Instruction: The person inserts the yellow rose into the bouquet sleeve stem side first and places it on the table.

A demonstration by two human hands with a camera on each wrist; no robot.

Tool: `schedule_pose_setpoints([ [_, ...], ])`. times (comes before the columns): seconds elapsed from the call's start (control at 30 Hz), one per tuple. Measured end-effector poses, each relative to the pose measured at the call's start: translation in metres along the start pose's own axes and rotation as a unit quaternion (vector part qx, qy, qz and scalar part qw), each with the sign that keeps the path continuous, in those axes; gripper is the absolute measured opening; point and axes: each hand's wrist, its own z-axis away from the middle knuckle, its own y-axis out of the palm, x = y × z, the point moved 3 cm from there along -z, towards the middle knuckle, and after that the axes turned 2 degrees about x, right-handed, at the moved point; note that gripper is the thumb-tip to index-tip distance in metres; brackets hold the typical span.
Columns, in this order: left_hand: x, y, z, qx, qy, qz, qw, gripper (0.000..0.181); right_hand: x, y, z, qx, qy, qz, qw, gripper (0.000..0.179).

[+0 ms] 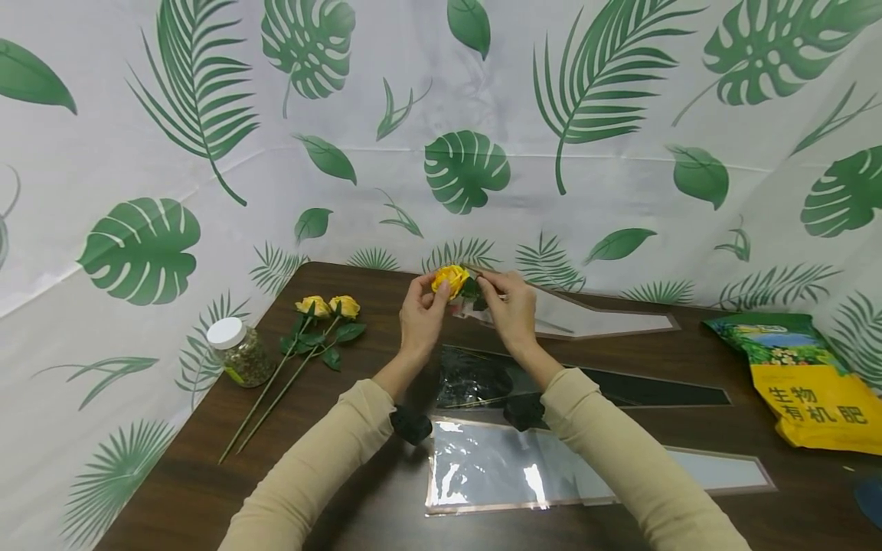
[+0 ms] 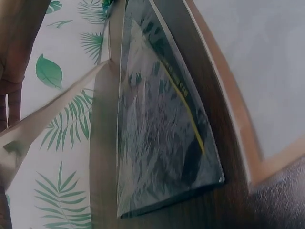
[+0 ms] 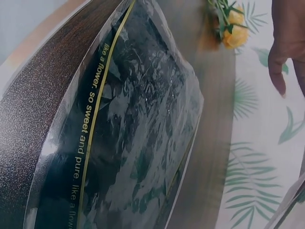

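At the far edge of the table, my left hand [image 1: 422,315] holds a yellow rose [image 1: 451,283] by its bloom, thumb in front. Close beside it, my right hand [image 1: 511,310] pinches the edge of a clear flower sleeve [image 1: 620,323] with a pinkish border, near the rose's green leaves [image 1: 472,289]. The sleeve tapers off to the right, and a thin dark stem shows through it. In the left wrist view the raised sleeve [image 2: 62,102] slants past the hand; the fingertips are mostly hidden. The right wrist view catches part of a hand [image 3: 288,47] at its right edge.
Two yellow roses [image 1: 329,308] lie at the left beside a white-lidded jar [image 1: 239,352]. Under my forearms are a black printed sleeve [image 1: 475,379] and a clear sleeve [image 1: 496,467]. A yellow and green bag [image 1: 806,383] lies at the right. Behind hangs a leaf-patterned cloth [image 1: 386,176].
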Motion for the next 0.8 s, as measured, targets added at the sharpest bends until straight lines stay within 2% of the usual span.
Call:
schedule_pose_setpoints([
  [0.23,0.0009,-0.0023,-0.0030,0.027,-0.006,-0.053,0.9982,0.030,0.0008,0.0007,0.0001,0.011,-0.004,0.003,0.9999,0.017],
  [0.47,-0.0004,-0.0030,-0.0051,0.043,0.005,-0.124,0.9913,0.026,-0.0019,0.0005,0.0010,0.020,0.002,0.013,0.9997,0.016],
  [0.7,-0.0018,0.0006,-0.0085,0.080,0.025,-0.158,0.9839,0.028,-0.0014,0.0013,0.0012,0.024,-0.002,0.023,0.9994,0.016],
  [0.8,-0.0023,0.0022,-0.0096,0.088,0.029,-0.157,0.9832,0.029,-0.0007,0.0020,0.0011,0.030,-0.002,0.030,0.9991,0.016],
])
